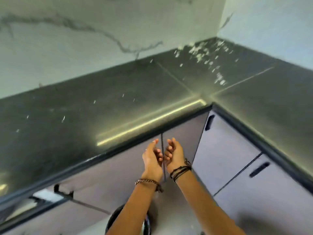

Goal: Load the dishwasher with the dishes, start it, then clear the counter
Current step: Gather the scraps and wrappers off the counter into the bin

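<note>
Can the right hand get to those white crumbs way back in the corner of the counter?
Probably yes. The right hand is in front of the counter, and nothing stands between it and the white crumbs, though it's a long stretch.

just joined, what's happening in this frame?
A person stands at a dark corner counter. Both hands are held close together below its front edge, in front of the cabinet doors; left hand and right hand are loosely cupped and hold nothing visible. White crumbs are scattered in the back corner. No dishes are on the counter. A dark round object sits below the arms, unclear.
</note>
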